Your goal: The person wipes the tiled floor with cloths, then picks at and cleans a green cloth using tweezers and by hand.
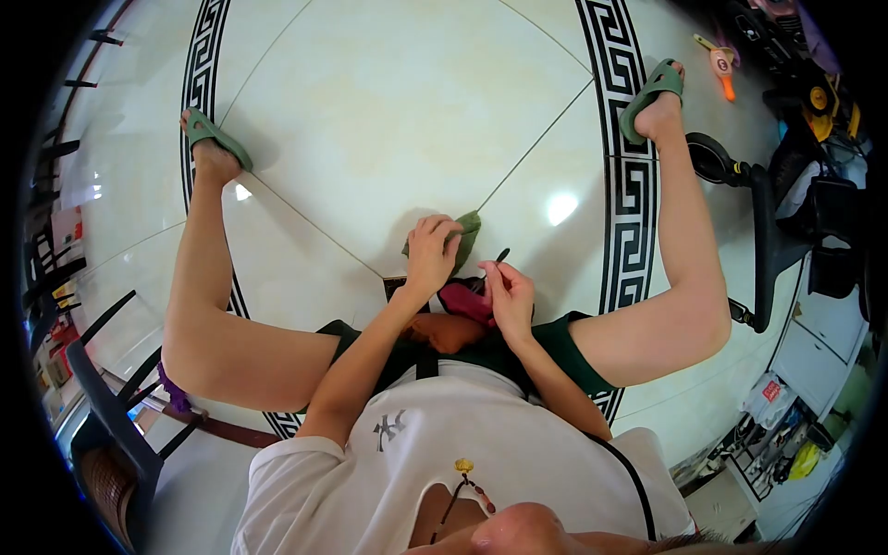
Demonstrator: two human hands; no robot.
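Working between spread knees, both bare hands are kept close together just in front of the lap. Green cloth point(469, 242) is covered in part by the left hand point(431, 252), its fingers loosely curled over the near side; how firmly it is gripped cannot be told. Fingertips of the right hand point(509, 294) are drawn together in a near pinch beside a thin dark strip point(502, 256), whose upper end is seen angled up past them; its lower part is hidden, so a hold on it cannot be confirmed. Maroon fabric point(464, 302) is noted below and between the hands, partly covered by the right. Orange-brown material point(450, 333) is seen nearer the body, between dark green shorts point(566, 351).

Pale floor tiles point(388, 111) are edged on both sides by black key-pattern borders. A green slipper is worn on each foot: left point(218, 141), right point(655, 97). An orange-tipped object point(724, 69) is lying beyond the right foot. A dark chair point(109, 398) is placed at left.
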